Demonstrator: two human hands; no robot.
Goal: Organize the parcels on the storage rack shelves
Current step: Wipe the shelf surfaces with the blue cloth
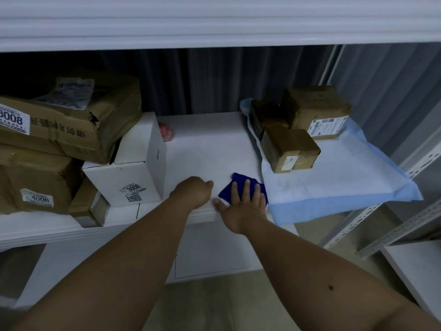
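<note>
Left stack: brown boxes [69, 120] piled at the shelf's left end, one tagged 3008 resting on another tagged 4006, well apart from both hands.
White box: a white box [128, 173] tagged 3008 stands just right of the stack, its long axis running front to back; it is the parcel nearest the left hand.
Left hand: the left hand [193, 191] rests on the shelf [205, 144] near its front edge, fingers curled under; no object shows in it.
Gap: bare shelf between the white box and the pad; a pink thing [166, 131] sits at the back, too blurred to name.
Right hand: the right hand [241, 204] lies flat, fingers straight and spread, pressing on a blue cloth [235, 186] at the front edge.
Pad: a pale blue pad [346, 177] begins just right of the cloth and overhangs the shelf front.
Small boxes: three small boxes [290, 150] sit on the pad, behind and to the right of the right hand, which is the nearer hand.
Judgement: the cloth looks set to wipe the bare gap, away from the pad, before parcels go there.
</note>
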